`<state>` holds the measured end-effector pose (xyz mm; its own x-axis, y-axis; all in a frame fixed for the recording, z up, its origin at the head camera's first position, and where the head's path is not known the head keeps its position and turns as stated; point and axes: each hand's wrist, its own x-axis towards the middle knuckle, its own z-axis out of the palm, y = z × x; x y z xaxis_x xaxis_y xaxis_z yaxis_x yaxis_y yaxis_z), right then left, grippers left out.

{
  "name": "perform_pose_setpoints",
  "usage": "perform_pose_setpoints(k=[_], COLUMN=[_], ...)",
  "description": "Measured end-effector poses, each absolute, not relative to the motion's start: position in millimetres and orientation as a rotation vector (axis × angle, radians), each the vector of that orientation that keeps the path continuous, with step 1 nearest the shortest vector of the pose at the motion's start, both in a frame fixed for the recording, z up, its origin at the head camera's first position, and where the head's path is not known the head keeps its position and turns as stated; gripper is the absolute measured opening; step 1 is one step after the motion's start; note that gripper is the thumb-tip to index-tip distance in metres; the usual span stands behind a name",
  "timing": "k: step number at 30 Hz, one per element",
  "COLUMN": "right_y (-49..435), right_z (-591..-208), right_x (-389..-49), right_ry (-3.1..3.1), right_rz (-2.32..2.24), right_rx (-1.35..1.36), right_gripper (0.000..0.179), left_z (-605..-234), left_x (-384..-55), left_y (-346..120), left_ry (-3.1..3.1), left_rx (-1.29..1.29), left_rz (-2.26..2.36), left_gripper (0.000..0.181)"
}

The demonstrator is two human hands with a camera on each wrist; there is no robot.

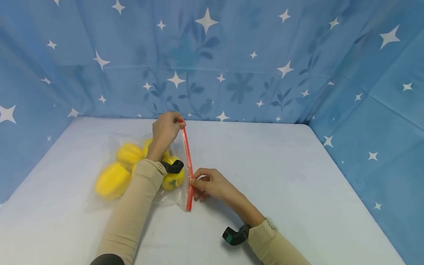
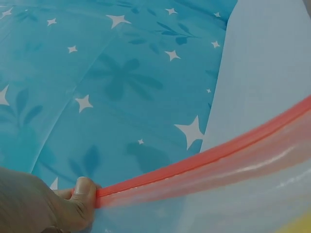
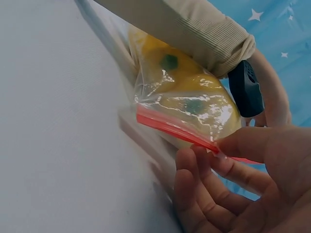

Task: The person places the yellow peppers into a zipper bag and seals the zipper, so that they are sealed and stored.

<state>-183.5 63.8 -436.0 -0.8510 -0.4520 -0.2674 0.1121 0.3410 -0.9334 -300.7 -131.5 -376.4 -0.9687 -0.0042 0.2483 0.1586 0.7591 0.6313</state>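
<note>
A clear zip bag (image 1: 174,196) with a red zip strip (image 1: 187,149) lies on the table, holding several yellow bell peppers (image 1: 113,180). My left hand (image 1: 166,131) pinches the far end of the strip between thumb and fingers, as the left wrist view shows at the strip's corner (image 2: 99,196). Nearer the front, my right hand (image 1: 211,183) pinches the strip between thumb and index finger, its other fingers loosely curled below. In the right wrist view, green stem ends (image 3: 169,62) show through the plastic. My left forearm passes over the bag and hides part of the peppers.
The white table (image 1: 268,163) extends around the bag, bordered by a blue star-patterned curtain (image 1: 238,50) at the back and sides. Black wrist cameras (image 1: 236,234) are strapped to both wrists. Beige sleeves (image 1: 130,212) cover the forearms.
</note>
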Motion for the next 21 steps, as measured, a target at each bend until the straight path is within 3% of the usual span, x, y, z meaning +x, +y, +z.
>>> perform_pose_setpoints(k=[5, 11, 21], right_y=[62, 64, 64], right_z=[-442, -447, -447], right_x=[-182, -181, -184], right_ry=[2.128, 2.123, 2.142], right_rz=[-1.590, -1.646, -1.680], right_rx=[-0.291, -0.273, -0.217], right_gripper=[0.014, 0.016, 0.022], left_z=[-377, -378, -370], left_x=[-301, -302, -290], left_y=[-130, -125, -113], left_ry=[-2.811, -2.919, -3.038], left_rx=[-0.127, -0.459, -0.840], left_rz=[-0.941, -0.828, -0.677], left_gripper=[0.018, 0.034, 0.027])
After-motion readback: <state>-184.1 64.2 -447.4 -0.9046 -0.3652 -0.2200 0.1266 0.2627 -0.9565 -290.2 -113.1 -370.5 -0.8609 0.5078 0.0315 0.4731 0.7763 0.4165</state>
